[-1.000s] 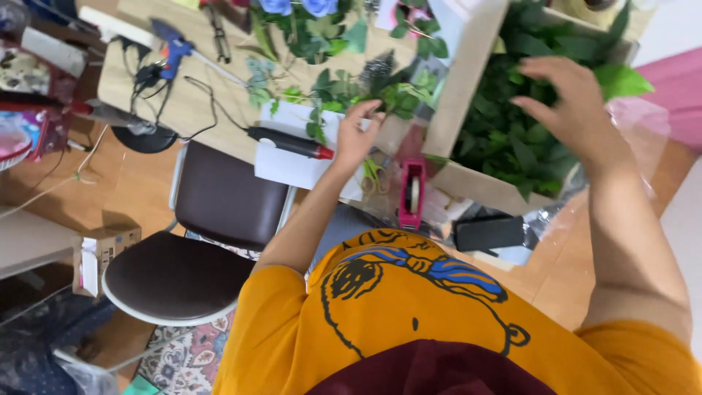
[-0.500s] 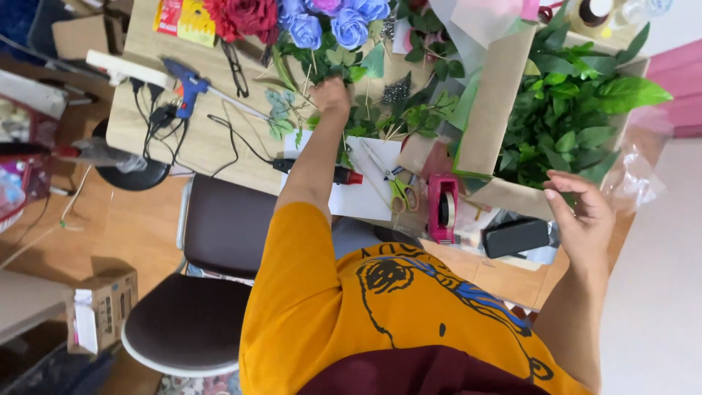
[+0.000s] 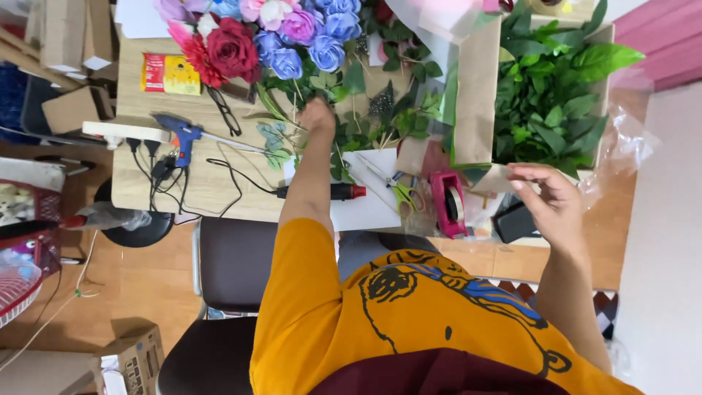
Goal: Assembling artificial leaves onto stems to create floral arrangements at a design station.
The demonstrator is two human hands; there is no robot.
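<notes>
A home craft corner for flower arranging; artificial roses, a box of green foliage, a glue gun and scissors crowd the wooden table

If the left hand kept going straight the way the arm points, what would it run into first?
Likely the artificial flower bunch: the left hand already sits at its green stems, with the blue roses straight beyond. Depth is hard to judge from this head view.

A blue glue gun lies on the table at the left. A pink tape holder sits near green scissors in the middle. A dark chair stands below.
</notes>
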